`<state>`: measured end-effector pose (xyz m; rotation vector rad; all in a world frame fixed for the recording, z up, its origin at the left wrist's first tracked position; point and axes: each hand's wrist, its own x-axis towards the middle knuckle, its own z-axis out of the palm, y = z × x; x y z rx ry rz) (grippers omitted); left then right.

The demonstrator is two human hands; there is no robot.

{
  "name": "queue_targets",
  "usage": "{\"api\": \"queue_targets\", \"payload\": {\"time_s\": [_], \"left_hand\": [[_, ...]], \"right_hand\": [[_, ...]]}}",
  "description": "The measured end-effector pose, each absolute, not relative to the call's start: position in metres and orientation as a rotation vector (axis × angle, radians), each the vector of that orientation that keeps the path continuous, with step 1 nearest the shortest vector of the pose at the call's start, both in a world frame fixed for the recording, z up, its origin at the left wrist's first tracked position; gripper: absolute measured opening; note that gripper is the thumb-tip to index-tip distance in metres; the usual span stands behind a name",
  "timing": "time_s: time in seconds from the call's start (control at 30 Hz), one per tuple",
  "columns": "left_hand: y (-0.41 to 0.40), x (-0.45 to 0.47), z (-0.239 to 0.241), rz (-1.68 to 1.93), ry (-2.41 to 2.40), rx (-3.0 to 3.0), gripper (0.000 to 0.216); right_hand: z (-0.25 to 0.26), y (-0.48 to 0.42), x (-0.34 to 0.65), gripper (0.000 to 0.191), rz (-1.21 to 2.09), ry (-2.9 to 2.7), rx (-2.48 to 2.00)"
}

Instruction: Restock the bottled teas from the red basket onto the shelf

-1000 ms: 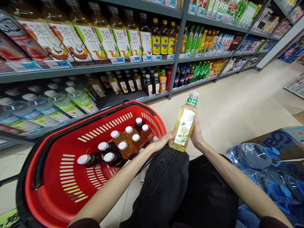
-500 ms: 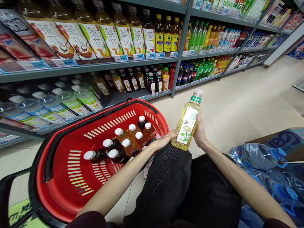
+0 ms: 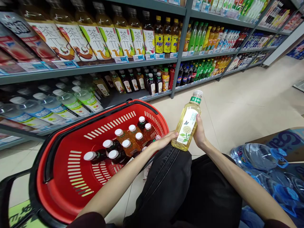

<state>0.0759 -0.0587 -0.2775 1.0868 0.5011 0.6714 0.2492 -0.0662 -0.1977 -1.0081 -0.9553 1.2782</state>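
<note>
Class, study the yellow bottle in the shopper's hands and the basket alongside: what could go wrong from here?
1. The yellow bottle is tilted between the left hand and right hand, with no hand visible under its base; if the grip loosens, it might slip to the floor.
2. The dark and amber bottles crowd one end of the basket, so it may hang lopsided if lifted.
</note>
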Motion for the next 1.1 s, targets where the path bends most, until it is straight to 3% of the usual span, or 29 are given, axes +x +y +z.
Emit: {"api": "queue_targets", "payload": {"time_s": [0.33, 0.57, 0.83, 1.1], "left_hand": [[-0.07, 0.071, -0.22, 0.667, 0.383, 1.279, 0.096], [-0.108, 0.088, -0.172, 0.764, 1.039, 1.72, 0.093], [-0.125, 0.098, -0.167, 0.581, 1.3, 1.896, 0.114], [-0.126, 0.098, -0.168, 0.607, 1.315, 2.068, 0.112]], "right_hand": [[-0.181, -0.086, 0.246, 0.052, 1.201, -1.113, -0.913], [-0.152, -0.088, 0.254, 0.056, 1.143, -0.937, -0.942], [-0.148, -0.07, 0.28, 0.041, 1.287, -0.828, -0.902], [-0.166, -0.051, 0.292, 0.054, 1.418, -0.765, -0.76]]}}
